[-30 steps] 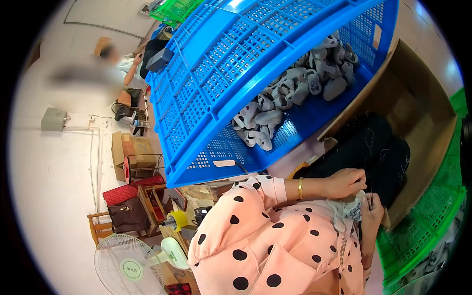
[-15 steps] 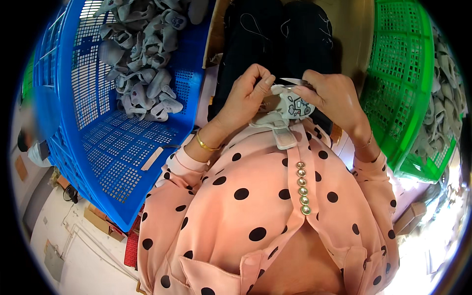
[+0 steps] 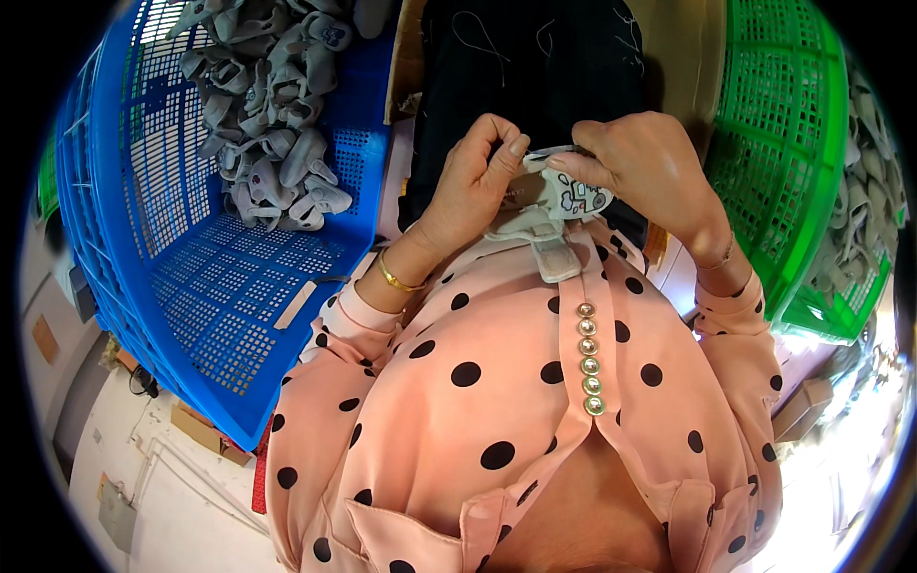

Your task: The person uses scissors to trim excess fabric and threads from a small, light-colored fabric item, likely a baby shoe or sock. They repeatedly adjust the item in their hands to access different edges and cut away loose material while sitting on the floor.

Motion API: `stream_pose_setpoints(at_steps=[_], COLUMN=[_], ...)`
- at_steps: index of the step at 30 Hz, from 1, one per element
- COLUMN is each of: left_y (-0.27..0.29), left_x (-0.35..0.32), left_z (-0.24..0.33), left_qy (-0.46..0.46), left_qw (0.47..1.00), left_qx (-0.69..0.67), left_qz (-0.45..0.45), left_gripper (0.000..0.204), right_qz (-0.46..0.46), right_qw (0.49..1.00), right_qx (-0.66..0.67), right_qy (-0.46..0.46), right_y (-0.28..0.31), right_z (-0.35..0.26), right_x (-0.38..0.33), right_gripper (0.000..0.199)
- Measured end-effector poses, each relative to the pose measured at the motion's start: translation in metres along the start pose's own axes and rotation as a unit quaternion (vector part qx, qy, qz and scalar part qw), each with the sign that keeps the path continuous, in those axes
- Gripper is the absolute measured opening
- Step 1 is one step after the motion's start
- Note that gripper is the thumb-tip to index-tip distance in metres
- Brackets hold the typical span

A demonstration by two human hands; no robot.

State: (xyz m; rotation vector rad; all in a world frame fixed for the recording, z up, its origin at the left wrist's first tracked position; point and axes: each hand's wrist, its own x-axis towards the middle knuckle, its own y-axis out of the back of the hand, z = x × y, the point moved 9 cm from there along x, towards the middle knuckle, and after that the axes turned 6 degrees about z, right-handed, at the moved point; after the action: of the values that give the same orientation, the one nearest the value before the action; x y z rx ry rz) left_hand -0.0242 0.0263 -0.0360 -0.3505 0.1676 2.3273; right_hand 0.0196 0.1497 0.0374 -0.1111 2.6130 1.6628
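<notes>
A small pale shoe upper (image 3: 579, 198) with a dark-outlined cartoon print is held up in front of my chest. Its strap (image 3: 557, 261) hangs down over my shirt. My left hand (image 3: 468, 186) is closed, pinching the upper's left edge between thumb and fingers. My right hand (image 3: 654, 172) is closed around a thin, pointed metal blade (image 3: 551, 151), its thumb against the upper. The blade lies along the upper's top edge. Its handle is hidden in my fingers, so I cannot tell whether it is a knife or snips.
On the left, a blue plastic basket (image 3: 215, 306) holds a heap of grey shoe uppers (image 3: 277, 124). A green plastic basket (image 3: 774, 143) stands on the right, with more pale uppers (image 3: 864, 201) beyond its wall. Loose threads lie on the dark trousers (image 3: 535, 86).
The blade, which pointed left clear above the upper, now lies against its top edge. My right hand has shifted slightly left and turned; my left hand still pinches the upper.
</notes>
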Motion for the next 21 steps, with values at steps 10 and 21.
stream_pose_setpoints(at_steps=[10, 21], left_y=[-0.002, -0.009], left_x=[-0.002, -0.013], left_z=[0.003, -0.009], left_qy=[-0.015, 0.098], left_qw=[1.000, 0.986], left_qx=[-0.002, -0.130], left_qz=[0.001, -0.035], left_gripper=[0.019, 0.016], right_qz=[0.037, 0.007], right_qw=[0.998, 0.957], right_qx=[-0.041, 0.242], right_qy=[0.035, -0.162], right_y=[0.006, -0.020], right_z=[-0.009, 0.032], right_x=[-0.001, -0.023], right_gripper=[0.051, 0.027])
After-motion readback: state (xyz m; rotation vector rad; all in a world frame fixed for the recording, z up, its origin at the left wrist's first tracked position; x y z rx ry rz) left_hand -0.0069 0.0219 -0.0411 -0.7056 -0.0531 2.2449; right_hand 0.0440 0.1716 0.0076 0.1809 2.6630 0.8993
